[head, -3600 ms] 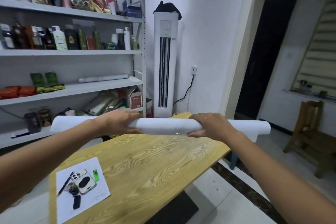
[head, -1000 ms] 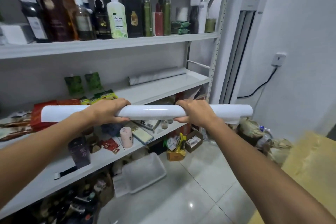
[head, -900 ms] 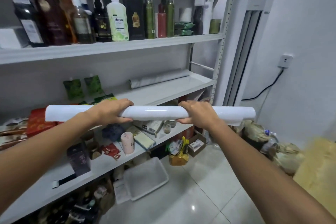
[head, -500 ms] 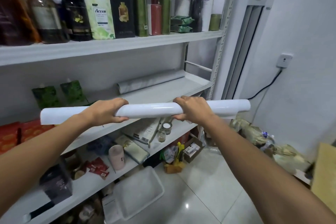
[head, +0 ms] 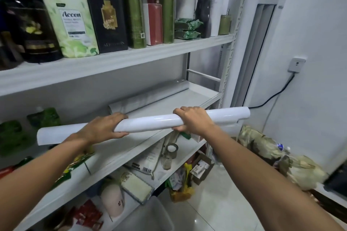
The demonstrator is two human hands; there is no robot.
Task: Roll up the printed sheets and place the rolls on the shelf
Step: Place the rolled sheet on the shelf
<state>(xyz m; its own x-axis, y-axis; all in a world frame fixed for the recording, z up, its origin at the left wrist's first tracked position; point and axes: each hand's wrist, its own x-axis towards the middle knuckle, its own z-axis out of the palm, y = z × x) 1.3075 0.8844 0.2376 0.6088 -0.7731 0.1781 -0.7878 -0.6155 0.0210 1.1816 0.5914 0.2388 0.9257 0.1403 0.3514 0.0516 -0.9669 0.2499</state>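
White shelf (head: 199, 94), stored roll (head: 150, 96) at back | left hand (head: 105, 127), right hand (head: 193, 120) apart, both gripping rolled sheet (head: 150, 123) before shelf edge | risk: long end snags upright (head: 229, 62); sheet may uncurl once released.

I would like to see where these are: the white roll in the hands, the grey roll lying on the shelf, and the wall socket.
white roll (head: 150, 123): head view, middle of its bare stretch.
grey roll (head: 150, 96): head view, middle of its length.
wall socket (head: 296, 64): head view, its front plate.
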